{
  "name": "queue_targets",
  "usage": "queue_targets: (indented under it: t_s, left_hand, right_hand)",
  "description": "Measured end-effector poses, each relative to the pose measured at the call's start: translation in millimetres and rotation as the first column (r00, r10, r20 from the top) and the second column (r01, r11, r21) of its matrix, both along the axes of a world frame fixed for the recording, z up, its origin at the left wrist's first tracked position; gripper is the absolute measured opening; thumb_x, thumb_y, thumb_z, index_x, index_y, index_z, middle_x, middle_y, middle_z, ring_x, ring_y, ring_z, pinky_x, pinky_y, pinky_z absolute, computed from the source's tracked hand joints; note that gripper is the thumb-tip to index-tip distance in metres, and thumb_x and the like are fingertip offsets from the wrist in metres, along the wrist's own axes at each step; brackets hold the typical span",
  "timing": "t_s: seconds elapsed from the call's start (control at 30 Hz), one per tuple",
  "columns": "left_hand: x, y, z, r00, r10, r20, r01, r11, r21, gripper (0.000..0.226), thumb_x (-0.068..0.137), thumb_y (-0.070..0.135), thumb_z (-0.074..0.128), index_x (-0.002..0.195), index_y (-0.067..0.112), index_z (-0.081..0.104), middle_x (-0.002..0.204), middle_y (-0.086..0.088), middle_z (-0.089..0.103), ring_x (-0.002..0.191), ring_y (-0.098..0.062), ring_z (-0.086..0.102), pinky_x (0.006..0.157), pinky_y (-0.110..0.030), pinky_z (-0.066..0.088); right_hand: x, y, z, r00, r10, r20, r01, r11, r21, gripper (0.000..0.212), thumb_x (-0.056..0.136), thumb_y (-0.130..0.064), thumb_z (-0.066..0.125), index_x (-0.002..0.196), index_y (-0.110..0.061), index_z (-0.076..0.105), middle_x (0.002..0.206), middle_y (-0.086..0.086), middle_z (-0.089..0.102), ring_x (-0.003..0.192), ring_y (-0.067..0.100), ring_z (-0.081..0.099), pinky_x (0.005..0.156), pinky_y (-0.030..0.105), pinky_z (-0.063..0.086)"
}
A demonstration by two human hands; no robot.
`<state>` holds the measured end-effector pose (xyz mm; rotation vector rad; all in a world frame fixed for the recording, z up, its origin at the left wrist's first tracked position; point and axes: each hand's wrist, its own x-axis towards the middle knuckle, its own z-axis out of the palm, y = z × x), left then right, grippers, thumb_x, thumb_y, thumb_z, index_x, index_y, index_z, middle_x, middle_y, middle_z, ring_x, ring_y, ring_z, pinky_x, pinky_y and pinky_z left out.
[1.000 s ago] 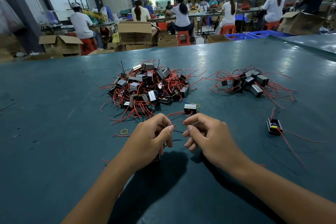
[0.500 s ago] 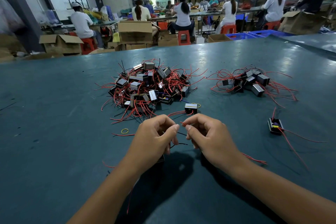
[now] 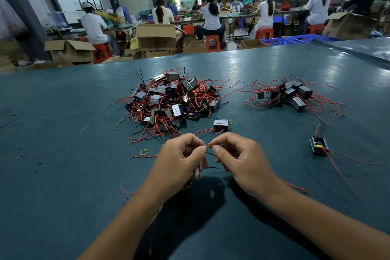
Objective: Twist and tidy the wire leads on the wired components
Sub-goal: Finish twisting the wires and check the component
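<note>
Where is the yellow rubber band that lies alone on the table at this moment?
In the head view the yellow rubber band lies flat on the green table, just left of the left hand and in front of the big pile of components.

table (image 3: 63, 133): smooth teal, dull sheen | components (image 3: 168, 99): black plastic, shiny metal faces | leads (image 3: 329, 103): glossy red insulation | boxes (image 3: 156, 37): matt cardboard

Left hand (image 3: 179, 160) hides most of a black component (image 3: 187, 184).
</note>
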<state>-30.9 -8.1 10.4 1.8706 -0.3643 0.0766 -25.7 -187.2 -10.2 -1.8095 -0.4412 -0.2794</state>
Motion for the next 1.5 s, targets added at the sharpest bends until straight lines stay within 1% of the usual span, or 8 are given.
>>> queue_targets:
  t_s: [0.2, 0.37, 0.53, 0.93, 1.23, 1.3, 1.4, 1.5]
  left_hand:
    - [1.1, 0.6, -0.9, 1.0, -0.016, -0.012, 0.016, 1.0, -0.01, 0.012, 0.098, 0.014, 0.061, 0.087, 0.01, 0.062, 0.069, -0.01, 0.072, 0.05, -0.02, 0.061, 0.051, -0.026, 0.048]
    - [0.8, 0.5, -1.6, 1.0, -0.016, -0.009, 0.016, 1.0, 0.015, 0.013, 0.098, 0.017, 0.06, 0.087, 0.012, 0.061, 0.07, -0.008, 0.073, 0.05, -0.017, 0.062, 0.05, -0.019, 0.045]
    - [-0.6, -1.0, -1.5, 1.0, -0.021, 0.003, 0.021, 1.0, 0.019, 0.013, 0.099, 0.017, 0.06, 0.086, 0.013, 0.061, 0.069, -0.007, 0.073, 0.049, -0.018, 0.063, 0.049, -0.019, 0.046]
    - [-1.4, -5.8, -2.9, 0.999, -0.041, -0.005, 0.041, 0.999, -0.01, 0.013, 0.098, 0.015, 0.062, 0.086, 0.01, 0.062, 0.069, -0.008, 0.073, 0.049, -0.016, 0.061, 0.05, -0.019, 0.045]
    - [-0.7, -5.3, -2.7, 0.997, -0.055, -0.052, 0.053, 0.998, -0.03, 0.009, 0.096, 0.013, 0.064, 0.09, 0.006, 0.062, 0.074, -0.01, 0.074, 0.053, -0.017, 0.064, 0.052, -0.022, 0.045]
    - [-1.2, -5.4, -2.0, 0.997, -0.061, -0.055, 0.059, 0.998, -0.025, 0.008, 0.095, 0.012, 0.065, 0.091, 0.005, 0.063, 0.075, -0.01, 0.074, 0.054, -0.017, 0.065, 0.055, -0.028, 0.048]
    - [-2.5, -6.4, -1.3, 0.997, -0.062, -0.05, 0.061, 0.998, -0.007, 0.007, 0.093, 0.011, 0.067, 0.091, 0.006, 0.063, 0.075, -0.01, 0.074, 0.055, -0.018, 0.065, 0.059, -0.035, 0.049]
    - [-3.8, -7.1, -0.4, 0.997, -0.06, -0.04, 0.06, 0.998, 0.005, 0.006, 0.093, 0.009, 0.068, 0.09, 0.007, 0.063, 0.075, -0.01, 0.074, 0.056, -0.019, 0.065, 0.059, -0.035, 0.051]
  right_hand:
    - [-0.1, 0.0, 0.1, 1.0, -0.024, 0.017, 0.024, 1.0, 0.0, 0.007, 0.088, -0.032, 0.061, 0.087, -0.03, 0.068, 0.064, 0.003, 0.061, 0.066, 0.03, 0.059, 0.057, 0.039, 0.046]
    - [0.0, -0.4, 0.8, 0.999, -0.022, 0.024, 0.022, 1.0, 0.003, 0.008, 0.089, -0.03, 0.061, 0.087, -0.029, 0.069, 0.059, -0.006, 0.054, 0.058, 0.01, 0.048, 0.057, 0.039, 0.044]
    - [2.1, -1.5, -1.0, 1.0, -0.01, 0.021, 0.009, 1.0, 0.02, 0.007, 0.09, -0.032, 0.065, 0.087, -0.028, 0.069, 0.055, -0.013, 0.046, 0.053, 0.006, 0.038, 0.051, 0.023, 0.033]
    - [3.0, -0.2, 0.0, 0.991, 0.081, -0.106, -0.056, 0.974, 0.219, 0.007, 0.09, -0.014, 0.07, 0.084, -0.016, 0.071, 0.058, 0.0, 0.046, 0.05, 0.007, 0.035, 0.048, 0.016, 0.03]
    - [4.0, 0.2, 1.0, 0.988, 0.091, -0.129, -0.059, 0.971, 0.233, 0.009, 0.089, -0.01, 0.071, 0.08, -0.012, 0.07, 0.058, 0.0, 0.048, 0.049, 0.003, 0.036, 0.048, 0.012, 0.03]
    - [3.4, 0.1, 1.3, 0.988, 0.095, -0.124, -0.064, 0.971, 0.232, 0.009, 0.089, -0.011, 0.071, 0.081, -0.014, 0.071, 0.06, 0.009, 0.05, 0.055, 0.007, 0.041, 0.053, 0.016, 0.035]
    - [3.6, 0.6, 1.2, 0.988, 0.095, -0.124, -0.066, 0.974, 0.216, 0.009, 0.089, -0.011, 0.071, 0.082, -0.016, 0.07, 0.073, 0.03, 0.056, 0.068, 0.02, 0.047, 0.066, 0.034, 0.041]
    - [4.1, 0.7, -0.1, 0.988, 0.092, -0.123, -0.068, 0.979, 0.191, 0.01, 0.091, -0.011, 0.069, 0.081, -0.014, 0.07, 0.071, 0.019, 0.057, 0.068, 0.02, 0.048, 0.067, 0.036, 0.042]
